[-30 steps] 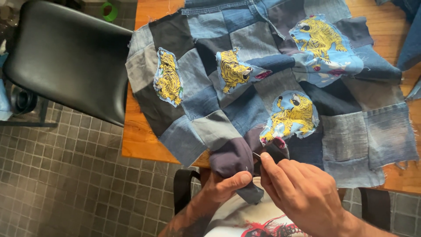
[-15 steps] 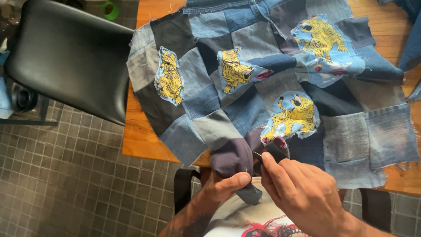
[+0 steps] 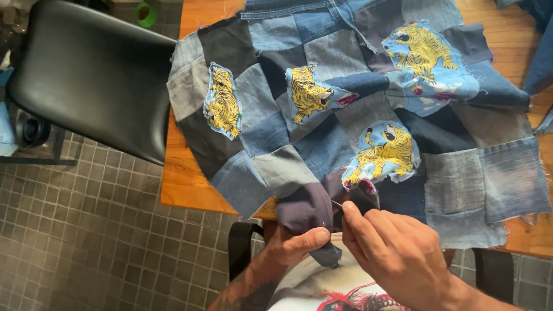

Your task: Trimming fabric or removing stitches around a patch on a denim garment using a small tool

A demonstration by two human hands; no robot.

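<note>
A patchwork denim cloth with yellow tiger patches on light blue lies spread over a wooden table, its near edge hanging toward me. My left hand pinches a dark navy fold of that edge between thumb and fingers. My right hand sits just to the right, fingertips closed on a thin sewing needle that pokes at the fold beside the lowest tiger patch.
A black padded chair stands left of the table over a grey tiled floor. A green ring-shaped object lies at the top left. More denim hangs at the right edge. My white printed shirt shows below.
Both hands stay at the same fold of the cloth. The right hand's fingers have shifted very slightly; the cloth has not moved.
</note>
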